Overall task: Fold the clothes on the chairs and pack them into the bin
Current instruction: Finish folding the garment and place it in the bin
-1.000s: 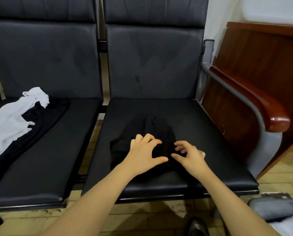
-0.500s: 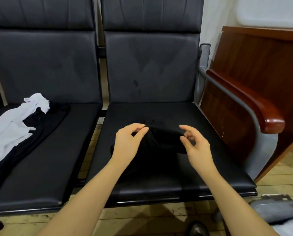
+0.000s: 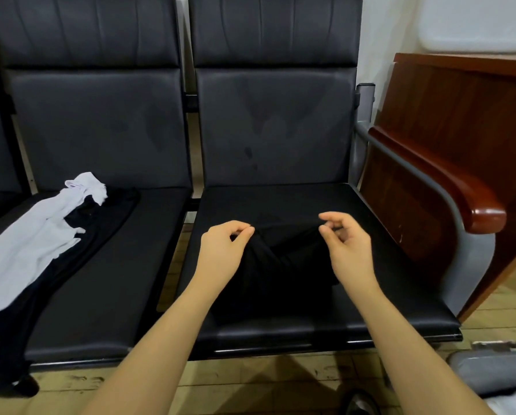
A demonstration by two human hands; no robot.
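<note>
A black garment [image 3: 283, 265] hangs over the right chair seat [image 3: 400, 295], lifted by its top edge. My left hand [image 3: 223, 250] pinches the edge at its left end between thumb and fingers. My right hand [image 3: 345, 247] pinches the same edge at its right end. The cloth is stretched between the two hands and droops onto the seat. On the left chair seat [image 3: 106, 280] lie a white garment [image 3: 26, 250] and a second black garment [image 3: 80, 235], both unfolded. A grey bin [image 3: 496, 372] shows at the bottom right corner, only partly in view.
A wooden armrest [image 3: 448, 187] and a brown wooden desk [image 3: 460, 115] stand right of the chair. The floor is wood planks [image 3: 250, 378]. A dark shoe [image 3: 361, 402] shows at the bottom edge. Tall black backrests [image 3: 274, 127] rise behind both seats.
Both hands went from pressing on the garment on the seat to pinching its top edge and raising it, moving apart so the cloth stretches between them.
</note>
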